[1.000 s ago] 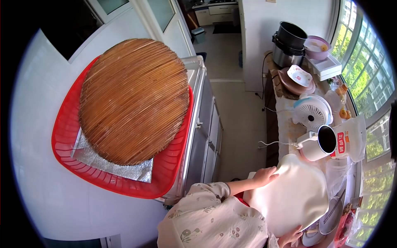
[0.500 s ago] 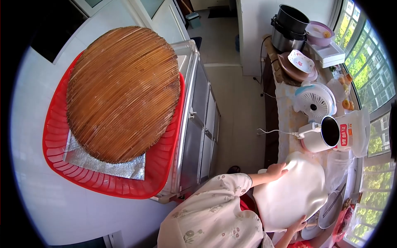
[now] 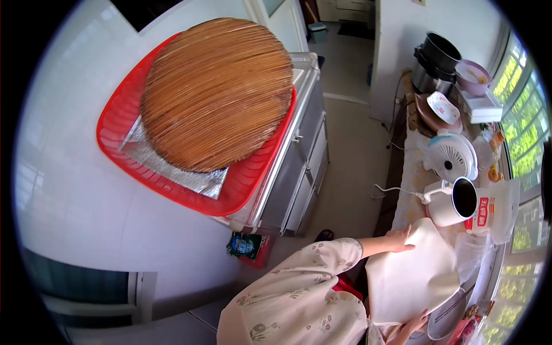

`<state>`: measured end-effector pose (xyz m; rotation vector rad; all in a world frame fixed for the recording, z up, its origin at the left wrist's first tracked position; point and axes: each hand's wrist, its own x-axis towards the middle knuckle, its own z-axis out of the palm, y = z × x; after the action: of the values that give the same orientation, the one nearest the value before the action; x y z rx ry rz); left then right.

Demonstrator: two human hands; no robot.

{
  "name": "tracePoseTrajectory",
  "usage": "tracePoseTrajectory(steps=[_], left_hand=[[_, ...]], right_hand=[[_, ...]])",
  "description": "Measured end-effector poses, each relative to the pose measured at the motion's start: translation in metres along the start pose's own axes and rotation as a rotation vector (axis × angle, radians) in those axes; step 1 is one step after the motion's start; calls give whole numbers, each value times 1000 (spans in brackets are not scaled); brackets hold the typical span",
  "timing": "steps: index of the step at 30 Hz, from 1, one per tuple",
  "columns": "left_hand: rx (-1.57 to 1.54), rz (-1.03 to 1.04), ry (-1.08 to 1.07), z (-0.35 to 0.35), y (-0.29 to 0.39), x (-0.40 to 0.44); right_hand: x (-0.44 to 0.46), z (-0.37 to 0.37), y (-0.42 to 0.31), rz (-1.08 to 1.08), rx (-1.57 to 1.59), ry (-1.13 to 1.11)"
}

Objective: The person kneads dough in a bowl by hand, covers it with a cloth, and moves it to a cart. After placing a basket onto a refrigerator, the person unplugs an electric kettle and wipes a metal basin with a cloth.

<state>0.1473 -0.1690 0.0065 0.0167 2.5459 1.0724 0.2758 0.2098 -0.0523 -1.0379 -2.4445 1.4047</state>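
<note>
A smooth cream-coloured flexible mat [image 3: 411, 276] is held up in front of my body at the worktop. My left hand [image 3: 399, 240] closes on its left edge, with some fingers out of sight. At the opposite edge my right hand [image 3: 416, 324] grips it, its fingertips on the mat's surface. The mat bulges slightly and covers part of the worktop. Close beyond it stands a white electric pot [image 3: 445, 208] with a dark inside.
A white fan [image 3: 451, 158], a lidded plastic tub [image 3: 495, 210] and a dish [image 3: 447, 316] line the window-side worktop. A multicooker [image 3: 431, 75] stands farther along. Across the aisle, a red basket [image 3: 118, 144] on a metal cabinet [image 3: 290, 198] holds a round slatted tray [image 3: 218, 95].
My view has turned, so the basket and cabinet appear higher and farther right. The mat is still between both hands, with its shape slightly changed.
</note>
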Motion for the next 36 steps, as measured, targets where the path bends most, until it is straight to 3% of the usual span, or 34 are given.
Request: tracePoseTrajectory(steps=[1,2,3,5,6,7,9,11,13,15,17,19,23,26,28,36], left_hand=[[15,-26,-29,-26,8,-28],[70,49,83,-29,-3,-49],[127,123,192,-30,-13,-71],[14,161,240,-59,-25,-138],[-177,80,209,-84,-21,-179],[-370,5,175,-107,-19,-218],[-643,-31,216,-130,-36,-279],[-843,43,345,-157,-46,-340],[-902,87,575,-184,-52,-403],[-832,-6,963,-206,-55,-455],[-704,-91,1379,-226,-63,-491],[-633,-174,1625,-237,-95,-514],[-574,-176,1686,-252,-133,-539],[-696,-266,1592,-270,-140,-549],[-848,-272,1385,-276,-151,-553],[-861,-115,1193,-273,-166,-551]], right_hand=[[-5,-5,-2,-185,-277,41],[-14,-10,-13,-378,-550,92],[-35,-15,-52,-408,-542,70],[-87,-20,-133,-657,-189,-66],[-54,-6,-94,-502,-101,-101],[-55,7,-108,-522,24,-256],[-99,51,-185,-478,245,-473],[-161,93,-257,-486,261,-844],[-214,146,-291,-485,270,-1178],[-275,186,-329,-397,209,-1504],[-321,239,-344,-298,213,-1725],[-362,286,-365,-86,264,-1832],[-424,358,-394,45,325,-1847],[-453,379,-405,194,331,-1842],[-467,386,-401,199,366,-1852],[-474,371,-400,227,541,-1796]])
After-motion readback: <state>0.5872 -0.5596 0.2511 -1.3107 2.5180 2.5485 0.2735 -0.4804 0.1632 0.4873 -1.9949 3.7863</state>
